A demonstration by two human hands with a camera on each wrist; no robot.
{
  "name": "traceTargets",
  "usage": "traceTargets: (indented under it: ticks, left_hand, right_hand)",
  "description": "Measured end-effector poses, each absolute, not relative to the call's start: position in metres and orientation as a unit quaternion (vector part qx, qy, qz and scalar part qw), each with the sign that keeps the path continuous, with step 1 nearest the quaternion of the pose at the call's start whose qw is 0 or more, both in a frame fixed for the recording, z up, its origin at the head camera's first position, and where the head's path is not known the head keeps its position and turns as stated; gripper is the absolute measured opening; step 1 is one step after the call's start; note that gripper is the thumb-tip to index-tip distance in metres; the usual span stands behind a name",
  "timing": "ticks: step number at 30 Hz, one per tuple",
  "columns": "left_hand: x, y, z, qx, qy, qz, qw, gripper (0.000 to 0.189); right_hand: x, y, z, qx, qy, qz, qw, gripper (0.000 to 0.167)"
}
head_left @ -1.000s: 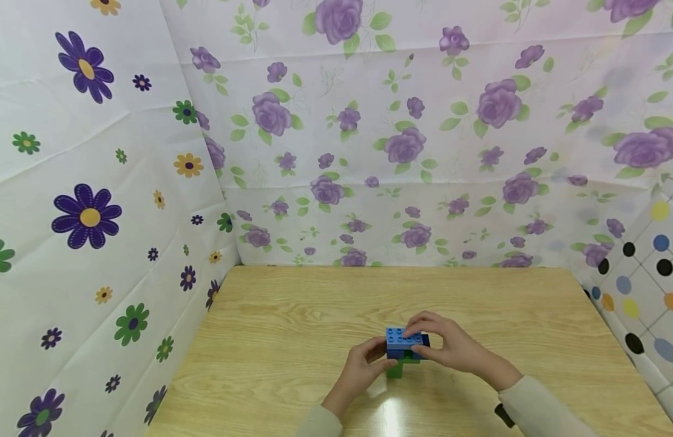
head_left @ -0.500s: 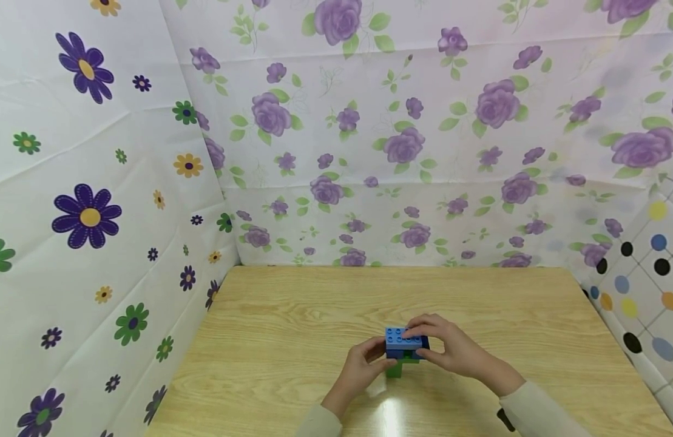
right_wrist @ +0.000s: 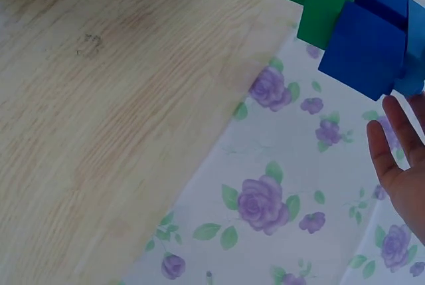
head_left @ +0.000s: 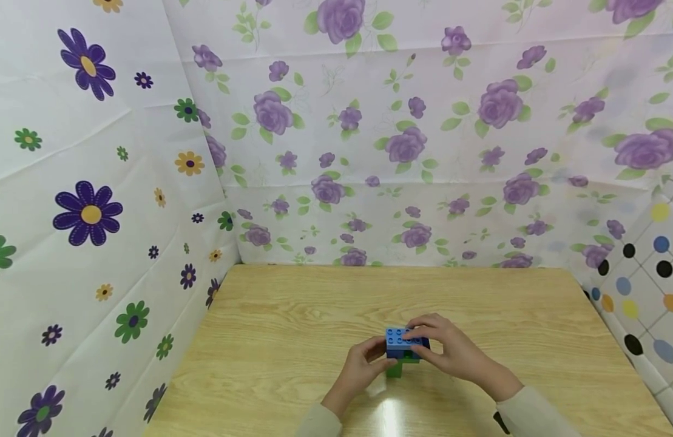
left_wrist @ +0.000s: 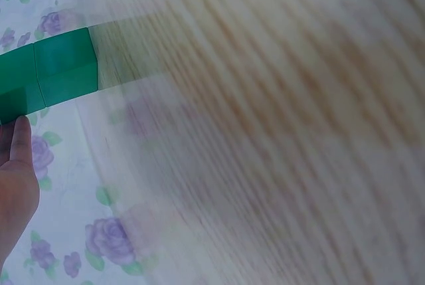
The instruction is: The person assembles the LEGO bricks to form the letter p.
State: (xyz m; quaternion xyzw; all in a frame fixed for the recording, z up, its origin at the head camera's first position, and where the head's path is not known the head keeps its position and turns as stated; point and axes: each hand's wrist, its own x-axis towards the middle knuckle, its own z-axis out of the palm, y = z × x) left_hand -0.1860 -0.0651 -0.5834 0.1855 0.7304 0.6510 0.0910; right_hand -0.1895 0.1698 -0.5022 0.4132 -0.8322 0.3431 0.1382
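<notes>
A stack of toy building bricks stands on the table: green bricks (left_wrist: 66, 67) at the bottom, dark blue bricks (right_wrist: 364, 51) above, and a light blue studded brick (head_left: 396, 340) on top. My left hand (head_left: 362, 365) grips the stack's left side, thumb in front and fingers behind. From the right, my right hand (head_left: 455, 349) pinches the light blue brick, fingers over its studs and thumb at its front edge. A gap between the dark blue bricks shows some green inside. The right hand covers the right part of the top brick.
The wooden table (head_left: 292, 340) spreads around the stack. A purple-flowered sheet (head_left: 369, 133) hangs behind it, a daisy-print sheet (head_left: 85, 273) on the left, and a dotted sheet (head_left: 647, 291) on the right. A black object (head_left: 500, 423) shows beside the right sleeve.
My right hand and forearm shift very slightly, with the thumb moving a little along the top brick's front. The stack and my left hand keep their place.
</notes>
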Motion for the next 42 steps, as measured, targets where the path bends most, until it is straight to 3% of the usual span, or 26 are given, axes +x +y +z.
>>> traceTargets:
  ticks: [10, 26, 35, 42]
  left_hand:
    - [-0.186, -0.065, -0.583, 0.180, 0.729, 0.654, 0.097, 0.040]
    - [-0.187, -0.065, -0.582, 0.179, 0.732, 0.652, 0.090, 0.039]
    - [-0.186, -0.063, -0.584, 0.185, 0.730, 0.653, 0.080, 0.037]
    - [-0.186, -0.063, -0.583, 0.159, 0.739, 0.648, 0.095, 0.039]
  right_hand:
    - [-0.191, 0.169, -0.498, 0.390, -0.848, 0.340, 0.114, 0.022]
    - [-0.184, 0.164, -0.492, 0.345, -0.859, 0.370, 0.078, 0.019]
    - [-0.182, 0.175, -0.507, 0.371, -0.841, 0.389, 0.056, 0.033]
    - [-0.173, 0.179, -0.522, 0.309, -0.842, 0.439, 0.051, 0.050]
